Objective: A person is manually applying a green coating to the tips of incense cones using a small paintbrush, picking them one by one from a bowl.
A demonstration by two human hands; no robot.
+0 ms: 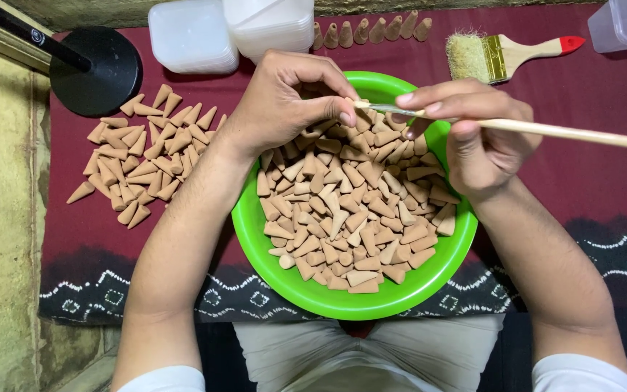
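Pinching one cone (358, 106) between my left hand's (284, 101) thumb and fingertips, I held it over the green bowl (255, 239), just left of my right hand (473, 134). That hand gripped a thin brush (575, 133), its tip touching the cone. More cones (136, 156) lay heaped left of the bowl.
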